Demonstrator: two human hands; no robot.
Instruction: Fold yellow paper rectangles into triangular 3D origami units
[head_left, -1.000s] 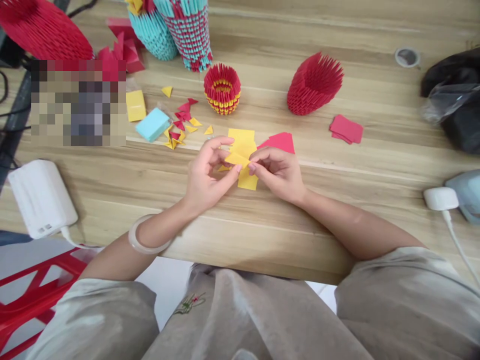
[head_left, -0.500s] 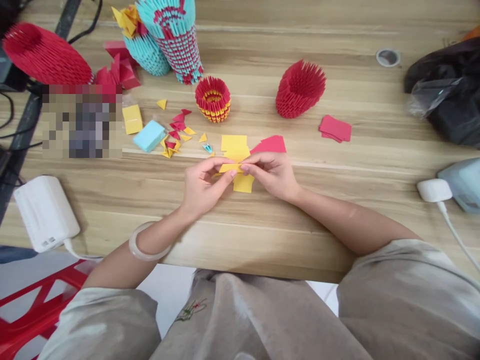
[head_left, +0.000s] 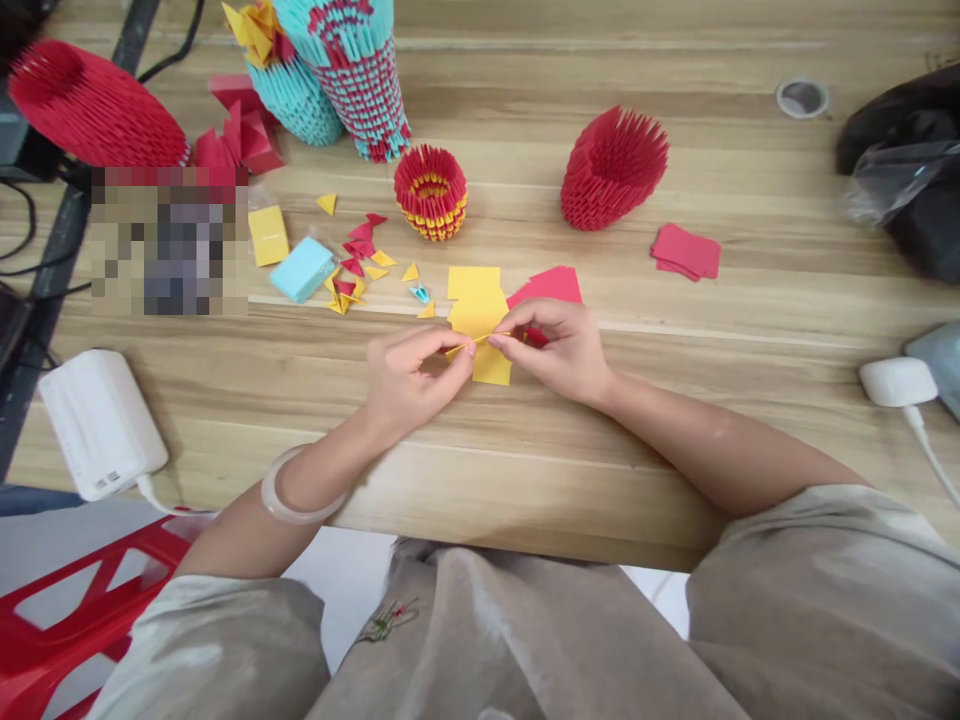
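Both hands meet at the middle of the wooden table (head_left: pixel 675 400). My left hand (head_left: pixel 409 375) and my right hand (head_left: pixel 559 345) each pinch one end of a small yellow paper slip (head_left: pixel 477 342), folded flat to a thin strip between the fingertips. Under them lies a loose stack of yellow paper sheets (head_left: pixel 476 300), with red sheets (head_left: pixel 551 285) just to its right. A pale bangle sits on my left wrist.
Folded red and yellow triangles (head_left: pixel 352 265) are scattered left of the hands, beside a blue paper pad (head_left: pixel 302 268) and yellow pad (head_left: pixel 268 235). Behind stand a small red-yellow ring (head_left: pixel 430 192), a red vase form (head_left: pixel 613 168), tall teal-red pieces (head_left: pixel 352 70), more red squares (head_left: pixel 686 252), a white charger (head_left: pixel 101 420).
The yellow slip has been folded flatter, from an open piece to a thin strip pinched between both hands. The view shifted slightly; the hands stayed in place.
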